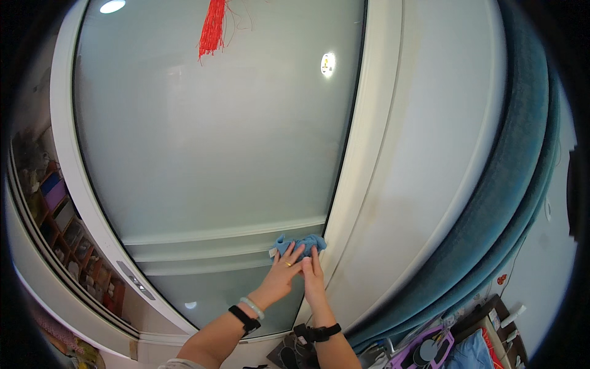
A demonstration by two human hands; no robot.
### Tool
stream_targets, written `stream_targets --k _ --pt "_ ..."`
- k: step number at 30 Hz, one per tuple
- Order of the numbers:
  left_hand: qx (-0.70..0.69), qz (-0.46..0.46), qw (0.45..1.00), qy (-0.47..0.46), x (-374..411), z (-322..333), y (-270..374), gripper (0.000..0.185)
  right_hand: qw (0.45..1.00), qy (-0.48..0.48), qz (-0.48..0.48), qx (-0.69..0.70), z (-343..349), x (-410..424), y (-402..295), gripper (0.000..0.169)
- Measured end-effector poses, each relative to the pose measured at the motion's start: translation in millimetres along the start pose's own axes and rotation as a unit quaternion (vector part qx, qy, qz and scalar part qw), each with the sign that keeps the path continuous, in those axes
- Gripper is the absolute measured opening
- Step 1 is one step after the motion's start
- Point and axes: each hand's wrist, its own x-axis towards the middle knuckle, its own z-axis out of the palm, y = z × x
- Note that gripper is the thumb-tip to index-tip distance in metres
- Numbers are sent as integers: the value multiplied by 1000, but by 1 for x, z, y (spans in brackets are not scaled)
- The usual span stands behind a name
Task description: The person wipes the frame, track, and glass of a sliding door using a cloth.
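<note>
A crumpled blue cloth (308, 241) with a small white tag lies against the frosted glass panel of a sliding door (212, 138), low at the panel's right edge. My left hand (277, 279) presses on the cloth with its fingers spread; it wears a gold ring, with a pale bangle and a black band at the wrist. Close beside it, my right hand (314, 280) also has its fingertips on the cloth, near the white door frame (357, 175). Its wrist carries a black strap. The fingers hide part of the cloth.
A red tassel (213, 28) hangs at the top of the glass. The recessed door handle (136, 279) is at left, beside an opening showing shelves (73, 230). Teal curtains (479, 230) hang at right, above a purple-framed object (426, 348). Dark items (292, 353) lie below my hands.
</note>
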Motion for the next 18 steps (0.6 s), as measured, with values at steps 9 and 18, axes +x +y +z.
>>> stream_targets --k 9,18 --pt "-550 -179 809 108 -9 -31 -21 39 931 172 -143 -287 53 2 30 72" --pt "-147 -184 947 218 -75 -67 -13 38 900 249 -249 -256 36 33 -58 58"
